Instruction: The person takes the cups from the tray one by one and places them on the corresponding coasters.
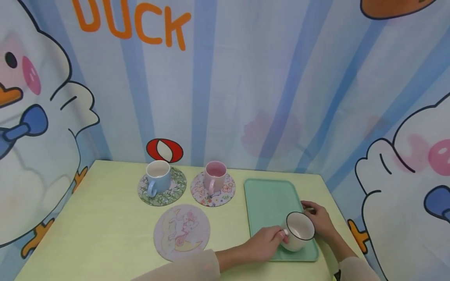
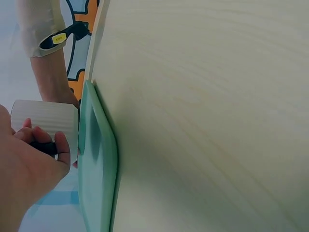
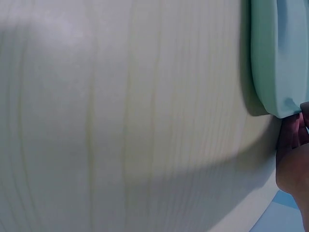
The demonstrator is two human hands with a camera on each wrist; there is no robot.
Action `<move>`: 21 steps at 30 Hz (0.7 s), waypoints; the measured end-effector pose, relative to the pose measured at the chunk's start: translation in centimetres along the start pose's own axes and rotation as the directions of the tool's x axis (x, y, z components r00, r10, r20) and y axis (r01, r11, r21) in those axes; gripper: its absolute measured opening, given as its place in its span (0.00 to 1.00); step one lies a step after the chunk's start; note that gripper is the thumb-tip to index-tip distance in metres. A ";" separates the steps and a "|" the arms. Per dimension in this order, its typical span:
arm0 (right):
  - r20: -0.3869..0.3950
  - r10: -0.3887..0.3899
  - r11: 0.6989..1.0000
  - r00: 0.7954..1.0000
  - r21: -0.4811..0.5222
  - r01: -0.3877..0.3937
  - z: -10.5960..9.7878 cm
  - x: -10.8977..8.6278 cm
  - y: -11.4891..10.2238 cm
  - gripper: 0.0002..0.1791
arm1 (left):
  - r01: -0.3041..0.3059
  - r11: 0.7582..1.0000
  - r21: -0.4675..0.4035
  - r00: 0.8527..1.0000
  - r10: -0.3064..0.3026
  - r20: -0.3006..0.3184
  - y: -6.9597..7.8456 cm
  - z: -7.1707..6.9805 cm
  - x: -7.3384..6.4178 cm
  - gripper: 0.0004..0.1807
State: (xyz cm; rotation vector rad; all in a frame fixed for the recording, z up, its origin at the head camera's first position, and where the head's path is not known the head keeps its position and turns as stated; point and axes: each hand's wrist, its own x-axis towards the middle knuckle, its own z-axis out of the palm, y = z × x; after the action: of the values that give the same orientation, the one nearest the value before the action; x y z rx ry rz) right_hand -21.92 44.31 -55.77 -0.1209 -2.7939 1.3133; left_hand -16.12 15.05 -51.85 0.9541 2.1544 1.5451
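My left hand (image 1: pixel 261 245) grips the handle of a white mug (image 1: pixel 296 242) with a dark rim. The mug is over the near right part of the light green tray (image 1: pixel 268 199), its base right at the tray surface in the left wrist view. At the tray's right edge, my right hand (image 1: pixel 319 219) pinches the rim; in the right wrist view its fingers (image 3: pixel 289 133) lie below the edge with the thumb above. The mug partly covers the right hand in the left wrist view.
Left of the tray, a pink mug (image 1: pixel 215 173) stands on a floral round coaster (image 1: pixel 225 195). A blue mug (image 1: pixel 159 181) stands on a green-patterned coaster (image 1: pixel 179 181). Nearer lies a pink round coaster (image 1: pixel 181 232) with a cartoon print. A duck-print curtain (image 1: pixel 232 86) hangs behind the table (image 1: pixel 105 226).
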 end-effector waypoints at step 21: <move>-0.020 0.069 0.997 0.997 -0.023 -0.069 0.1 0.5 0.3 0.23 | 0.016 1.000 -0.005 0.996 -0.016 -0.087 0.7 -5.9 -3.7 0.19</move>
State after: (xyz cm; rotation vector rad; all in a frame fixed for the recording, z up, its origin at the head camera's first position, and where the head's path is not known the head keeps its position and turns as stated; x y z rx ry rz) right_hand -22.44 44.47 -56.09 -0.2318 -2.8132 1.2862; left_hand -16.83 8.49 -49.45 0.8810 2.2108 1.6111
